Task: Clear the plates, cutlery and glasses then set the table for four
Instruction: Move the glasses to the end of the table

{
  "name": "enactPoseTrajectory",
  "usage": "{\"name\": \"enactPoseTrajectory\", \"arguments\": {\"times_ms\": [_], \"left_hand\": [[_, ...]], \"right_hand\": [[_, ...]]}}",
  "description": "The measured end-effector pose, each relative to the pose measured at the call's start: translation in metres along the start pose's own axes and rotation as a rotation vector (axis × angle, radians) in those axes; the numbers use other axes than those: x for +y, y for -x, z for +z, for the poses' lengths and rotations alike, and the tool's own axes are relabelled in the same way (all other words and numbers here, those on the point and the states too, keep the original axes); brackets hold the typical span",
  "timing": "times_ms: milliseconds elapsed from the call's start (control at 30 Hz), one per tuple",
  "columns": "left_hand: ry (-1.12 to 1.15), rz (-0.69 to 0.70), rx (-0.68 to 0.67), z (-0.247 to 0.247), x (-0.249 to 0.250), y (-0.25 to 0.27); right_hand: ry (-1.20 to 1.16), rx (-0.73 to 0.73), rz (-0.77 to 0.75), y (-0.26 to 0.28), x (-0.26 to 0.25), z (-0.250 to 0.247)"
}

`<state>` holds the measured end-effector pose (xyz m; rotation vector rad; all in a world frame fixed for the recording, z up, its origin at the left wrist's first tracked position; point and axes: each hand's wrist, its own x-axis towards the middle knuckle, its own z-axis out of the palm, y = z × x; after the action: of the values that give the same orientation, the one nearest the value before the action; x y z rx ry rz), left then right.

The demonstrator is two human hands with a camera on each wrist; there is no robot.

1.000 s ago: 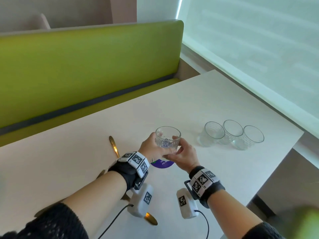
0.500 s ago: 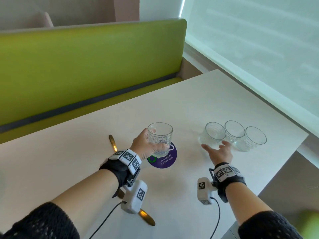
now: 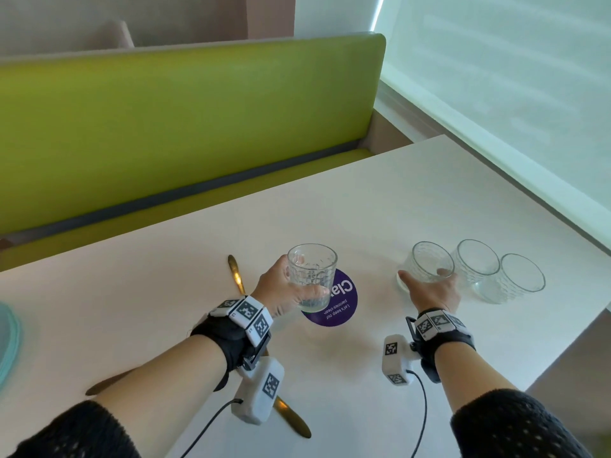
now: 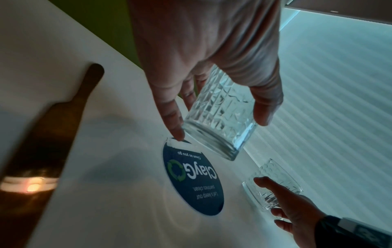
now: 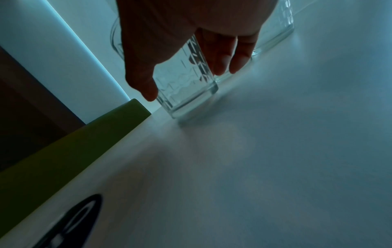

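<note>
My left hand (image 3: 281,292) grips a clear patterned glass (image 3: 312,276) and holds it just above a round purple sticker (image 3: 340,309) on the white table (image 3: 363,200). In the left wrist view the glass (image 4: 220,120) is tilted between thumb and fingers, its base off the surface. My right hand (image 3: 433,292) wraps the left one of three glasses (image 3: 429,262) standing at the right; the thumb is on its left side and the fingers on its right. The right wrist view shows that glass (image 5: 184,94) still resting on the table.
Two more glasses (image 3: 477,262) (image 3: 520,279) stand right beside the gripped one, near the table's right edge. Gold cutlery (image 3: 236,274) (image 3: 294,421) lies under my left forearm. A teal plate (image 3: 8,345) shows at the left edge. A green bench (image 3: 165,127) runs behind.
My right hand let go of the glass held by the left hand, moved right and closed round the nearest standing glass. The left hand shifted the held glass slightly left.
</note>
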<state>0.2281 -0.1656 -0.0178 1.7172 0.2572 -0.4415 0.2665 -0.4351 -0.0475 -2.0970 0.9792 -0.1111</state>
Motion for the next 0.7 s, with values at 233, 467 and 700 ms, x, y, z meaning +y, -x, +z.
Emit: {"name": "enactPoseTrajectory", "arguments": {"times_ms": [233,467,700], "left_hand": [[0.076,0.037,-0.004,-0.034,-0.021,0.038],[0.16,0.04,0.028,-0.102,-0.055,0.121],[0.141,0.002,0.171,-0.187,-0.115,0.211]], "right_hand": [[-0.019,-0.067,-0.154,0.073,-0.009,0.0],[-0.013,-0.256,-0.371,0.209,-0.024,0.014],[0.054,-0.5,-0.499,0.36,-0.016,0.059]]}}
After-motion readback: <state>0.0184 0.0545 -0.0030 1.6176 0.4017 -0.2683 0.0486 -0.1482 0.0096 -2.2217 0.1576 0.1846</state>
